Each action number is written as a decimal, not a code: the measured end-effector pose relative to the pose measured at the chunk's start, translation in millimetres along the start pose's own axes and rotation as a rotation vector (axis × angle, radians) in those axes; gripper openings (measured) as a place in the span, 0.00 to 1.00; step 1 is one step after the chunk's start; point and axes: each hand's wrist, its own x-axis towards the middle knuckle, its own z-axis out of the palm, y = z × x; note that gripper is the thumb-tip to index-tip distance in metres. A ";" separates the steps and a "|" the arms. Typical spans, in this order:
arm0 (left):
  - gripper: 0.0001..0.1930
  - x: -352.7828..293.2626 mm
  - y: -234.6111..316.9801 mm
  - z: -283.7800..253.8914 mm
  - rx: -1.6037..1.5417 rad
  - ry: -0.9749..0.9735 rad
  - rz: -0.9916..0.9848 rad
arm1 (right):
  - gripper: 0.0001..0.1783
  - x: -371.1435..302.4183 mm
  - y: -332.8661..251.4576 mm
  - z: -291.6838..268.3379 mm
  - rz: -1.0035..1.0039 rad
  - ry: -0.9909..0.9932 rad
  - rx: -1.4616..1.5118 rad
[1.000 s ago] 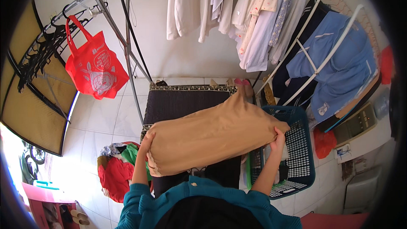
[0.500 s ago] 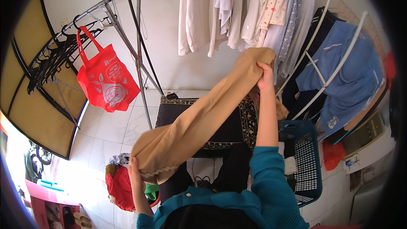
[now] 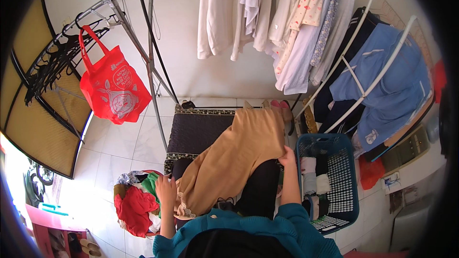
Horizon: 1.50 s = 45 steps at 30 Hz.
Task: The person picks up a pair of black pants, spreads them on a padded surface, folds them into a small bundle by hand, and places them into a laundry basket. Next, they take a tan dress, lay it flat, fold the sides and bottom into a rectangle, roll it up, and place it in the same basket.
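A long tan cloth garment (image 3: 229,162) with a pale lace trim at its near left end lies slantwise across my lap and the dark padded bench in front of me. My right hand (image 3: 287,156) pinches its right edge above my right thigh. At the near left end, close to the lace, my left hand (image 3: 166,192) has its fingers curled against the garment's edge; the fingertips are partly hidden. The garment is spread fairly flat, with soft folds along its length.
Left of me stands a basin of crumpled laundry (image 3: 136,208). On my right a dark blue basket (image 3: 351,191) holds rolled clothes. A black patterned bench (image 3: 196,131) is ahead. Beyond are a metal rack with a red bag (image 3: 114,86), hanging shirts (image 3: 291,33) and a white rack (image 3: 356,74).
The tan garment has come down from a raised, stretched position onto my lap and the bench. My right hand has lowered toward me; my left hand has shifted slightly right.
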 end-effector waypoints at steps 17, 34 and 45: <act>0.29 197.6 149.0 148.5 -1.012 -1.305 -0.025 | 0.13 55.6 -46.2 108.6 0.001 -0.045 -0.208; 0.26 177.3 -44.8 123.4 -0.633 -0.747 -0.153 | 0.24 87.5 48.6 119.1 0.347 -0.233 -0.376; 0.11 126.0 -12.3 71.5 -1.630 -0.312 -0.302 | 0.23 85.3 65.2 136.9 0.163 -0.090 -0.217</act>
